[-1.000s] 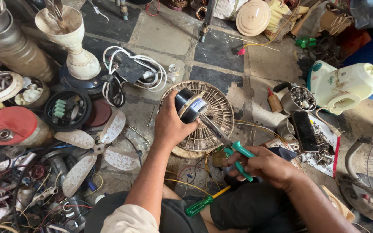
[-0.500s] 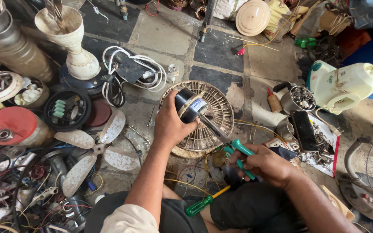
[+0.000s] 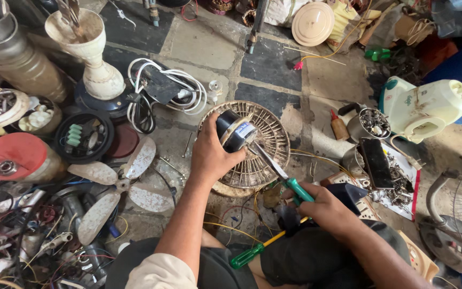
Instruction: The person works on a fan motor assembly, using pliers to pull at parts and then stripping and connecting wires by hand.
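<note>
We look down at a cluttered workshop floor. Our left hand (image 3: pixel 209 155) wraps around a small black cylindrical fan motor (image 3: pixel 235 130), fingers closed firmly on its side. The motor has a shiny metal band and a pale label on its casing, and it sits tilted over the middle of a round, dusty wire fan guard (image 3: pixel 266 160) lying flat on the tiled floor. Our right hand (image 3: pixel 324 208) is clamped on the green handles of a pair of pliers (image 3: pixel 282 176), whose metal jaws reach up to touch the motor's lower edge. A green-handled screwdriver (image 3: pixel 258 250) with a yellow shaft lies near our knees. A dirty three-blade fan propeller (image 3: pixel 116 184) rests to the left.
</note>
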